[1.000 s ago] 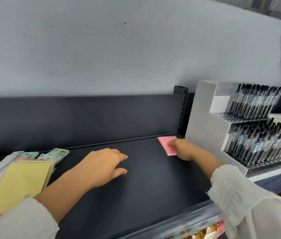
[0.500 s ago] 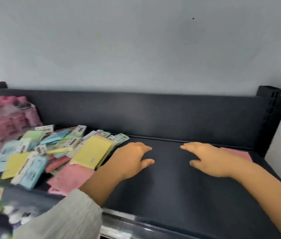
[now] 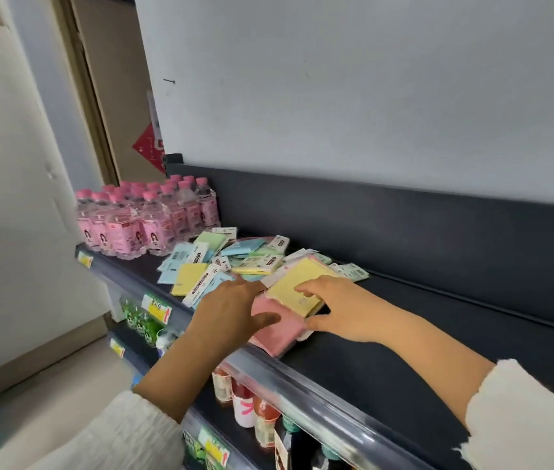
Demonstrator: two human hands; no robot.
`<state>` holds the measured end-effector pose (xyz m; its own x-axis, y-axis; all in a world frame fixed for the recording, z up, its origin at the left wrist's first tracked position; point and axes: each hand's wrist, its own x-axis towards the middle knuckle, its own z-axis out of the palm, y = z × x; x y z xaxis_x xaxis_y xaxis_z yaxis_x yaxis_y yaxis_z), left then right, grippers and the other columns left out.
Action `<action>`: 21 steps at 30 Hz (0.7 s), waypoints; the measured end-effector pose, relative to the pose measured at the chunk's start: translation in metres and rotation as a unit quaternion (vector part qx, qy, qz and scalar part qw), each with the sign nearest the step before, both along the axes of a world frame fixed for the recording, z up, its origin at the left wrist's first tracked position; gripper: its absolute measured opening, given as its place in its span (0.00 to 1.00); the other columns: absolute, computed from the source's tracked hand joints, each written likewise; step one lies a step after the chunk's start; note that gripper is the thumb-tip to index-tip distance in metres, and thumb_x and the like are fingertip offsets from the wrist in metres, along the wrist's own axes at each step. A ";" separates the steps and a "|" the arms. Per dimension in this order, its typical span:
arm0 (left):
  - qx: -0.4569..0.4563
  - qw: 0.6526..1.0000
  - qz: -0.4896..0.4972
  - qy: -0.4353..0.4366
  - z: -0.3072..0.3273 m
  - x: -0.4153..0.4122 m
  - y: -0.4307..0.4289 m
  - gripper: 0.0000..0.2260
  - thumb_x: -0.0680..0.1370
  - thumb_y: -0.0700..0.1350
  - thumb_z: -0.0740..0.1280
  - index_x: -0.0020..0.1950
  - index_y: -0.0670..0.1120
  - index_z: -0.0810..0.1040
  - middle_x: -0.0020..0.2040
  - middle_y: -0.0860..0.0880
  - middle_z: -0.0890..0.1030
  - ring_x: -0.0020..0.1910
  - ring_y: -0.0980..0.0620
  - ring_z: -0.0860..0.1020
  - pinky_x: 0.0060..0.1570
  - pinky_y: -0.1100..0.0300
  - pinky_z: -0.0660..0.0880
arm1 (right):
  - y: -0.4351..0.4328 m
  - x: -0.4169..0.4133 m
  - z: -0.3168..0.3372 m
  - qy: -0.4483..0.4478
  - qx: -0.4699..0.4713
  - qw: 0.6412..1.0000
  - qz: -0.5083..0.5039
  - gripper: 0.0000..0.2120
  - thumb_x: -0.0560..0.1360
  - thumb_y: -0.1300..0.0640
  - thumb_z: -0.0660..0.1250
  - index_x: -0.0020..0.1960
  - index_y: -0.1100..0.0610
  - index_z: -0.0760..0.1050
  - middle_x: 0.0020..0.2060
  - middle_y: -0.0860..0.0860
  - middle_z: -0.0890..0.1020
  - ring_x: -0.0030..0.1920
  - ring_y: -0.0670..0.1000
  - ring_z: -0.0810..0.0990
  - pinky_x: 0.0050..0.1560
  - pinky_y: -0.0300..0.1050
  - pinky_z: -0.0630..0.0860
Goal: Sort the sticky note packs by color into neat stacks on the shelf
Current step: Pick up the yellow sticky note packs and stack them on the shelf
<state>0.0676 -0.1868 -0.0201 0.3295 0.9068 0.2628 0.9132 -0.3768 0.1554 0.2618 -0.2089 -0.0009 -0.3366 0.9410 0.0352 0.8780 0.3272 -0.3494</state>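
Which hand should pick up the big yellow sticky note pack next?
The right hand. Its fingers lie on top of the big yellow sticky note pack, thumb by its near edge. The left hand hovers over the pink pack instead, thumb touching it.
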 end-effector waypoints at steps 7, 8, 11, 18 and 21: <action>-0.106 0.994 0.020 -0.012 -0.014 -0.009 0.005 0.35 0.69 0.65 0.69 0.72 0.55 0.64 0.57 0.50 0.80 0.56 0.49 0.77 0.54 0.54 0.74 | 0.025 -0.034 -0.013 -0.115 -0.010 0.991 0.066 0.40 0.66 0.51 0.75 0.73 0.46 0.61 0.67 0.49 0.70 0.66 0.51 0.63 0.66 0.47 0.67; -0.107 0.994 0.021 -0.025 -0.016 -0.009 0.006 0.34 0.69 0.65 0.69 0.71 0.53 0.67 0.56 0.50 0.80 0.54 0.49 0.77 0.53 0.55 0.74 | 0.026 -0.035 -0.016 -0.128 -0.014 0.989 0.072 0.40 0.66 0.51 0.76 0.73 0.45 0.61 0.66 0.50 0.70 0.65 0.51 0.64 0.65 0.46 0.67; -0.105 0.993 0.017 -0.051 -0.016 -0.008 0.009 0.32 0.69 0.62 0.71 0.69 0.49 0.69 0.59 0.48 0.78 0.57 0.48 0.75 0.54 0.57 0.69 | 0.027 -0.037 -0.021 -0.148 -0.019 0.986 0.078 0.36 0.65 0.52 0.76 0.69 0.43 0.65 0.60 0.51 0.68 0.63 0.52 0.64 0.64 0.46 0.68; -0.067 0.990 0.007 -0.121 -0.004 -0.006 0.007 0.28 0.72 0.54 0.72 0.69 0.48 0.70 0.63 0.48 0.76 0.59 0.51 0.74 0.56 0.62 0.68 | 0.016 -0.026 -0.024 -0.076 0.012 0.992 0.102 0.26 0.76 0.51 0.65 0.72 0.48 0.64 0.65 0.51 0.72 0.69 0.51 0.63 0.67 0.47 0.64; -0.069 0.981 0.008 -0.178 0.013 -0.003 0.006 0.30 0.73 0.59 0.67 0.69 0.44 0.70 0.61 0.47 0.78 0.53 0.52 0.75 0.51 0.62 0.70 | 0.007 -0.017 -0.018 0.076 -0.005 0.995 0.065 0.13 0.79 0.55 0.62 0.63 0.54 0.73 0.48 0.44 0.77 0.49 0.44 0.74 0.49 0.33 0.69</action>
<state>0.0646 -0.1805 -0.0071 0.2236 0.9465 0.2325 0.7971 -0.3149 0.5153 0.2450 -0.2020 -0.0191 -0.4474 0.8902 0.0854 0.7649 0.4304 -0.4793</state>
